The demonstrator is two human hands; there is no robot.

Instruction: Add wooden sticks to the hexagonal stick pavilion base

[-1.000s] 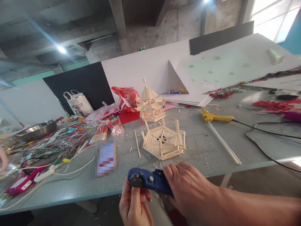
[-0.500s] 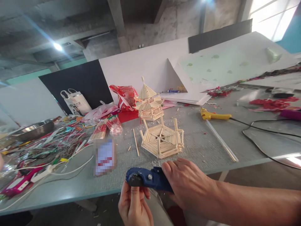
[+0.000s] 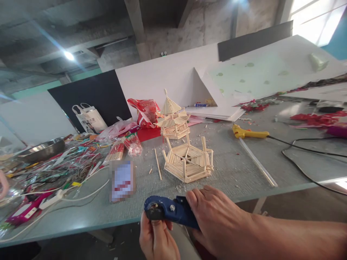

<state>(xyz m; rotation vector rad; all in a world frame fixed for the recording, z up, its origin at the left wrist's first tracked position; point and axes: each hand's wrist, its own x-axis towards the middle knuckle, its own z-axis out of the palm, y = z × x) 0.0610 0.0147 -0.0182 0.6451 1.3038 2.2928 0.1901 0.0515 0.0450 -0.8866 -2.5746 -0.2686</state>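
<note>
Blue and scuffed, a stubby hand tool with a dark rounded head (image 3: 173, 213) sits in the right hand (image 3: 217, 218), whose fingers wrap tightly around its handle. The left hand (image 3: 159, 236) has thumb and fingers bent close against that head (whether they pinch anything, I can't tell). Just beyond the fingers stands a pale, six-sided wooden-stick frame (image 3: 175, 172); farther right, a yellow glue gun (image 3: 253, 134).

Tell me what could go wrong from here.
The left hand has its fingers right at the head of the blue tool, so they could get pinched if the right hand squeezes. The open hexagonal stick frame stands just beyond; a slip might knock its thin posts.
</note>
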